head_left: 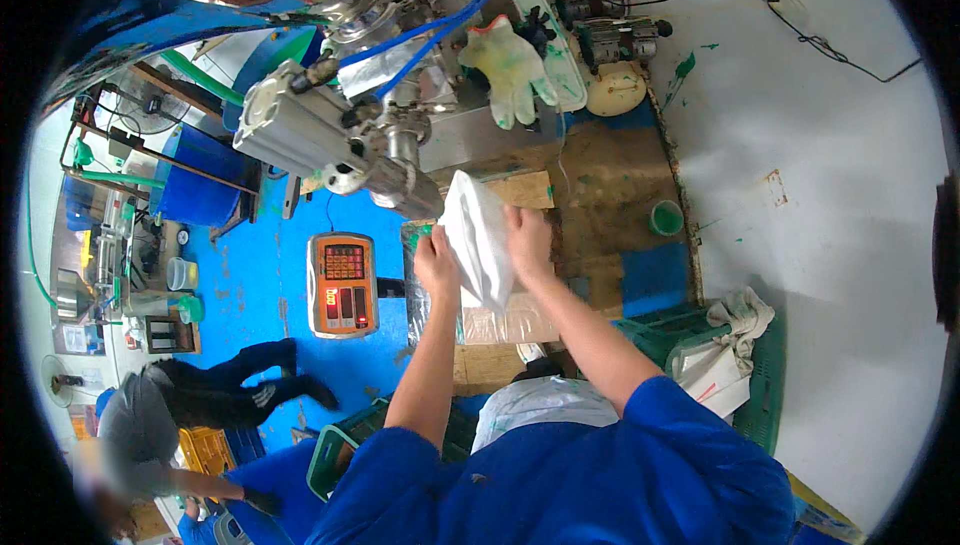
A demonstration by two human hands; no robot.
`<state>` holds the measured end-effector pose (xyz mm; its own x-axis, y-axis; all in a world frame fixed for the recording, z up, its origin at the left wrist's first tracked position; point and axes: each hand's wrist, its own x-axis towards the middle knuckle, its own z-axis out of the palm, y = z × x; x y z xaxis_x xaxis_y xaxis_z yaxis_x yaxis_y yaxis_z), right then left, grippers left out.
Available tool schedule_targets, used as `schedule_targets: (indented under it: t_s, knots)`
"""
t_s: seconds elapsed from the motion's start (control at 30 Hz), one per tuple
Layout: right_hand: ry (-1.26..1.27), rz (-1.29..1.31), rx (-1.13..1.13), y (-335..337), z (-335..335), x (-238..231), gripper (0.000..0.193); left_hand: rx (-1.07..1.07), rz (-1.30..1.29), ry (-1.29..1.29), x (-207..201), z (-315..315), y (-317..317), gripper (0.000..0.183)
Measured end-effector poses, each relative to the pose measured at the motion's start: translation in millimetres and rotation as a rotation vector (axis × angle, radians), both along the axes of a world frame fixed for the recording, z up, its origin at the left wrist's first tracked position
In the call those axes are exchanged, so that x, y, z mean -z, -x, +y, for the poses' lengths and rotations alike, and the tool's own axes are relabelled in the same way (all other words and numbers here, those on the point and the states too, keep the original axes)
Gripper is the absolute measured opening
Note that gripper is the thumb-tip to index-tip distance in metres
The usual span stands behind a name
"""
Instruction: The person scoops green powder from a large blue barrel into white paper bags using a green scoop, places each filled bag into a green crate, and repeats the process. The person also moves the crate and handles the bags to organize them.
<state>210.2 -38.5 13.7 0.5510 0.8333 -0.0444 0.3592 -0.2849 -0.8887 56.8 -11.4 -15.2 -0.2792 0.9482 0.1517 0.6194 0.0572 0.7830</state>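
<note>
A white plastic pouch (478,245) is held up in front of me, between my two hands. My left hand (436,263) is closed on its left edge, and my right hand (528,242) grips the right edge. The pouch's far corner is beside the metal nozzle (412,190) of a filling machine; whether they touch I cannot tell. Underneath, a plastic-wrapped surface (520,321) is partly hidden by the pouch and my arms.
An orange platform-scale display (343,285) stands left. A stained glove (508,70) hangs on the machine. To the right are a green cup (666,218) and a green crate (765,385) with cloth. Another person (150,415) bends over at the lower left.
</note>
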Motion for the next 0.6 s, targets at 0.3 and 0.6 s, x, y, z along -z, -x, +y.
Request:
schedule_targets:
  t_s: [0.3, 0.6]
  knots:
    - [0.414, -0.155, 0.181, -28, 40, 72, 0.042, 0.046, 0.276, 0.159, 48, 44, 24, 0.029]
    - [0.24, -0.021, 0.222, -14, 28, 47, 0.036, 1.06, 0.98, 0.459, 2, 14, -56, 0.054]
